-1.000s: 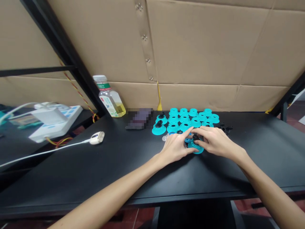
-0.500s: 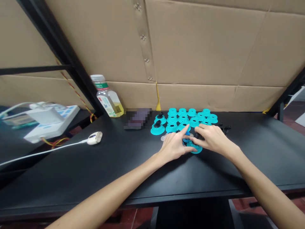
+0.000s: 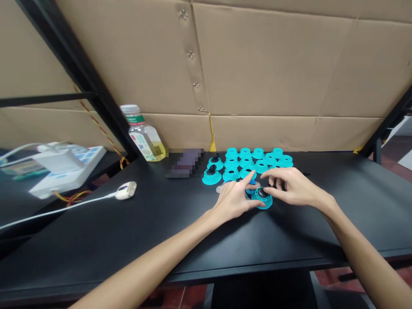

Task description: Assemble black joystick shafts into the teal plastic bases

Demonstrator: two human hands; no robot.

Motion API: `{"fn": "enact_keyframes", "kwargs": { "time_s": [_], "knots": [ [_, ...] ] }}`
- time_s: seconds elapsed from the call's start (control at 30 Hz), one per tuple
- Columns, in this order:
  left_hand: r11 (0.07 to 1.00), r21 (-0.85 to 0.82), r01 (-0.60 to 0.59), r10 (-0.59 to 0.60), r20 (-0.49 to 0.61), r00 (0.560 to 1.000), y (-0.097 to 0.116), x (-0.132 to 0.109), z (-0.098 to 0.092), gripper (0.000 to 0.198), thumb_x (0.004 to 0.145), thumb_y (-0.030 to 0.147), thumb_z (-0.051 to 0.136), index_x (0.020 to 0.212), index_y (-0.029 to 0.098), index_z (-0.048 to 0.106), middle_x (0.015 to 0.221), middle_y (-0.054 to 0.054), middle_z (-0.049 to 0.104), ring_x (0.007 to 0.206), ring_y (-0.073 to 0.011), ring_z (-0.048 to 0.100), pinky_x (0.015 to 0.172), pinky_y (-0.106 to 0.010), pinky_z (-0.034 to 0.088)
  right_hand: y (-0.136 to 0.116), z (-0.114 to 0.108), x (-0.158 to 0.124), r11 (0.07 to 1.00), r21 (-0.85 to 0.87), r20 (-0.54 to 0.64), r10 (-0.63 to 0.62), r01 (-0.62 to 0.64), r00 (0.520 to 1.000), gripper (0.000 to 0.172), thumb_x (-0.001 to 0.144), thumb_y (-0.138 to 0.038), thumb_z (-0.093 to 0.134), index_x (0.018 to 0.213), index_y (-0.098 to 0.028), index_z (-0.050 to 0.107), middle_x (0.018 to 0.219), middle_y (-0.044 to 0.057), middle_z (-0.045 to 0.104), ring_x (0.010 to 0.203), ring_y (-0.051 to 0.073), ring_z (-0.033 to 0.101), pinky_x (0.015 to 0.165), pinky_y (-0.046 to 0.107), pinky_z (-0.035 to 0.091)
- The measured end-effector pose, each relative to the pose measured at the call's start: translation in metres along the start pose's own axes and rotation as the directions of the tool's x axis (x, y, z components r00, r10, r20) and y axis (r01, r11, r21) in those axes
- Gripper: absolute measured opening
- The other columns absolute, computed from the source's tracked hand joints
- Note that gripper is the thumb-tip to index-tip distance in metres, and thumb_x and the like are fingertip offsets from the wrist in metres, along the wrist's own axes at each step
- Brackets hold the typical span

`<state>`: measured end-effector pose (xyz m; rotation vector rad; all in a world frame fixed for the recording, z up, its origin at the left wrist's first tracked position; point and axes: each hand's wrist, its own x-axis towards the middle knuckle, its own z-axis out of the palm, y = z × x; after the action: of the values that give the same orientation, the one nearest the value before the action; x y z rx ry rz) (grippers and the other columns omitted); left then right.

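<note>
A turquoise round flanged part (image 3: 264, 200) with a black piece in its centre lies on the black table (image 3: 128, 240). My left hand (image 3: 234, 199) pinches its left edge with thumb and fingers. My right hand (image 3: 291, 187) hovers just right of it, fingers curled and apart, thumb near the black piece, with nothing plainly held. Behind the hands stands a cluster of several matching turquoise parts (image 3: 254, 162); two at the left, such as the turquoise part with a black insert (image 3: 211, 175), carry black inserts. Small blue and clear bits lie under my left fingers.
A plastic bottle (image 3: 144, 135) with yellow liquid stands at the back left by a black frame post (image 3: 80, 73). A white cabled device (image 3: 126, 190) lies left of centre. White boxes (image 3: 61, 169) sit on the left table. Cardboard (image 3: 273, 64) walls the back.
My right hand has lifted off the turquoise part and drawn slightly right, uncovering the black piece in its centre. My left hand keeps its pinch. The view has shifted a little.
</note>
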<state>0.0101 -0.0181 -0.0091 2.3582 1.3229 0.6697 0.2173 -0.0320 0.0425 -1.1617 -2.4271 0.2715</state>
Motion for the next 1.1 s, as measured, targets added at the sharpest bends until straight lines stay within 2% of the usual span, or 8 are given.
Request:
{"fn": "enact_keyframes", "kwargs": {
  "time_s": [0.1,0.23,0.33,0.5,0.8,0.87,1.0,1.1],
  "knots": [
    [1.0,0.018,-0.019,0.019,-0.007,1.0,-0.001,0.001,0.001,0.096,0.067,0.063,0.07,0.146,0.024,0.033,0.105,-0.003,0.074,0.087,-0.0256,0.071,0.069,-0.032,0.05,0.0,0.001,0.0,0.997,0.064,0.052,-0.057,0.053,0.997,0.015,0.086,-0.023,0.056,0.093,-0.017,0.067,0.074,0.002,0.067,0.064,0.011,0.056,0.063,0.023,0.039],
    [1.0,0.031,-0.005,0.004,0.011,1.0,0.0,0.001,0.001,0.098,0.065,0.064,0.07,0.146,0.023,0.033,0.104,-0.003,0.074,0.089,-0.0266,0.07,0.069,-0.032,0.05,-0.008,0.008,0.003,1.0,0.023,0.044,0.011,-0.012,0.999,0.012,0.083,-0.023,0.06,0.076,-0.015,0.063,0.062,0.0,0.061,0.057,0.01,0.051,0.055,0.022,0.034],
    [1.0,0.022,0.011,-0.012,0.018,1.0,0.002,0.001,0.0,0.099,0.065,0.061,0.071,0.147,0.023,0.032,0.104,-0.003,0.074,0.089,-0.0266,0.07,0.067,-0.03,0.048,-0.016,0.015,0.008,0.986,-0.161,0.033,0.036,-0.03,0.999,0.018,0.085,-0.024,0.057,0.069,-0.015,0.058,0.06,0.001,0.058,0.053,0.009,0.046,0.052,0.023,0.025],
    [0.998,-0.009,0.054,-0.054,0.01,0.998,0.002,0.001,-0.001,0.113,0.062,0.062,0.073,0.151,0.017,0.02,0.077,0.001,0.076,0.08,-0.026,0.071,0.065,-0.029,0.047,-0.019,0.023,0.024,0.89,-0.452,0.049,0.095,-0.063,0.994,0.042,0.093,-0.045,0.042,0.072,-0.016,0.063,0.062,0.006,0.062,0.053,0.013,0.048,0.051,0.026,0.015],
    [0.994,-0.08,0.081,-0.079,0.027,0.997,0.002,0.004,-0.002,0.106,0.065,0.054,0.074,0.151,0.02,0.021,0.094,-0.005,0.076,0.089,-0.0271,0.071,0.075,-0.032,0.05,-0.013,0.017,0.03,0.82,-0.521,0.014,0.286,-0.237,0.958,0.071,0.094,-0.06,0.028,0.057,-0.013,0.068,0.058,0.012,0.064,0.054,0.017,0.055,0.051,0.027,0.021],
    [0.991,-0.107,0.079,-0.076,0.033,0.997,0.001,0.003,-0.002,0.107,0.064,0.055,0.075,0.151,0.021,0.022,0.097,-0.006,0.075,0.089,-0.0273,0.071,0.075,-0.033,0.05,-0.014,0.007,0.023,0.844,-0.476,0.024,0.294,-0.248,0.955,0.068,0.095,-0.058,0.029,0.06,-0.014,0.069,0.062,0.01,0.066,0.058,0.017,0.056,0.052,0.027,0.023],
    [0.988,-0.134,0.072,-0.068,0.036,0.997,0.0,0.003,-0.002,0.11,0.059,0.059,0.077,0.15,0.022,0.024,0.098,-0.003,0.075,0.092,-0.0283,0.07,0.077,-0.034,0.05,-0.01,-0.011,0.013,0.978,-0.18,0.138,0.129,-0.104,0.982,0.027,0.089,-0.039,0.052,0.101,-0.023,0.07,0.078,0.002,0.07,0.068,0.014,0.059,0.055,0.023,0.03],
    [0.99,-0.124,0.073,-0.07,0.032,0.997,0.0,0.003,-0.002,0.109,0.06,0.058,0.077,0.149,0.023,0.026,0.098,-0.003,0.075,0.094,-0.0288,0.07,0.078,-0.035,0.05,-0.005,-0.012,0.012,0.995,-0.082,0.194,0.079,-0.064,0.978,0.018,0.087,-0.029,0.055,0.093,-0.02,0.07,0.071,0.0,0.068,0.061,0.011,0.055,0.054,0.022,0.029]
  ]
}}
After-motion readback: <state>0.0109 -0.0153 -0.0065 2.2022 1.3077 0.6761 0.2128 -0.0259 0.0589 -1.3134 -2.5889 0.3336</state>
